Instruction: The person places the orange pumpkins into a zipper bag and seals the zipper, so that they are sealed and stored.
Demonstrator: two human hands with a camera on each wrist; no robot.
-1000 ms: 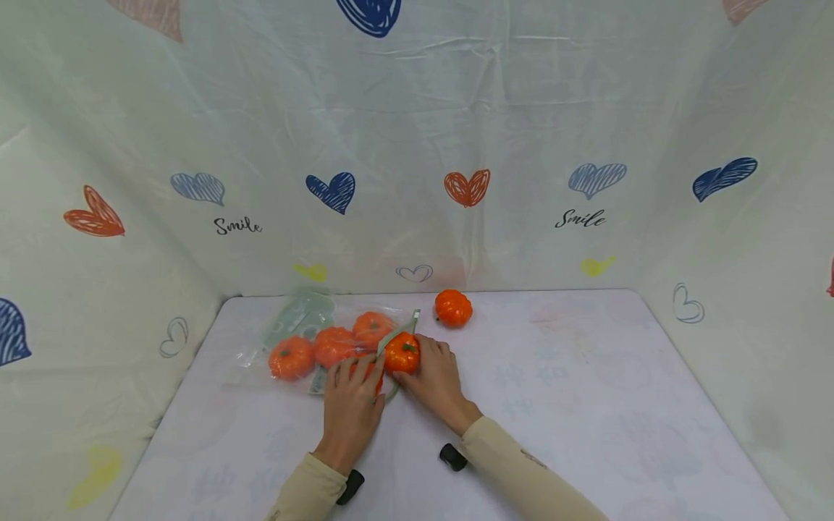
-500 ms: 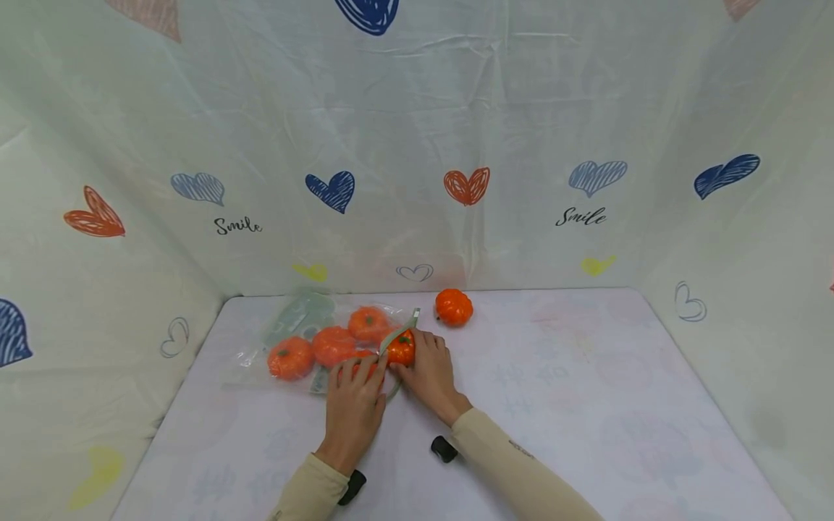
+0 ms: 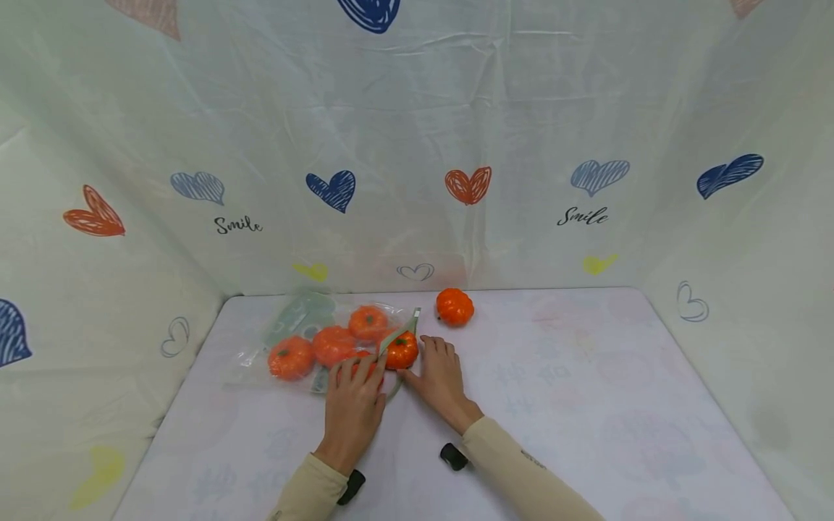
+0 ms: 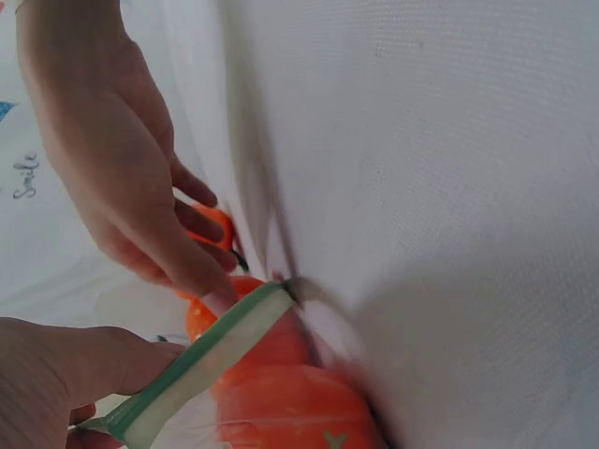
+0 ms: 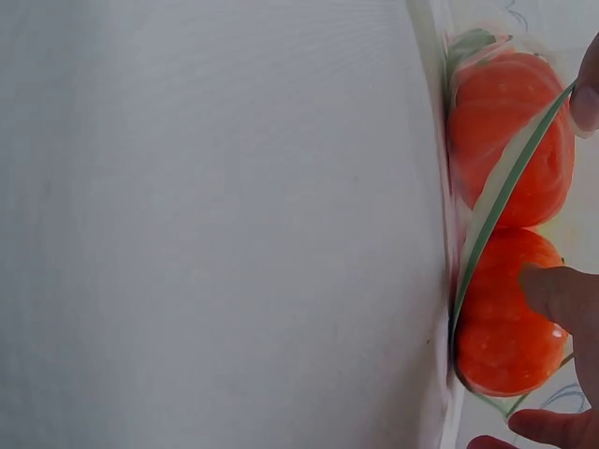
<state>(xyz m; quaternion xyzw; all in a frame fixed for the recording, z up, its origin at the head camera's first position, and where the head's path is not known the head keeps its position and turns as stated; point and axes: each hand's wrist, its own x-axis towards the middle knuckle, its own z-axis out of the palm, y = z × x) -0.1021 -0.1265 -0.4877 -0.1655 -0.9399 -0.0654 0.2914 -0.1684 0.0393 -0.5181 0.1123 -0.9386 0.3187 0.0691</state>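
A clear plastic bag with a green-edged mouth lies on its side, holding several small orange pumpkins. My left hand pinches the bag's edge near the mouth, its fingers over a pumpkin inside. In the left wrist view the green strip runs from that thumb down to the table. One shiny pumpkin sits right in the mouth, partly behind the strip. My right hand is beside it, fingers spread and relaxed; in the right wrist view its thumb overlaps the pumpkin.
Another orange pumpkin lies loose near the table's back edge, right of the bag. The white table is enclosed by a hanging white sheet printed with hearts. Black bands show under the beige sleeves.
My right hand first pushed the pumpkin left into the bag's mouth, then drew back right, its fingers coming off it. The left hand has stayed in place.
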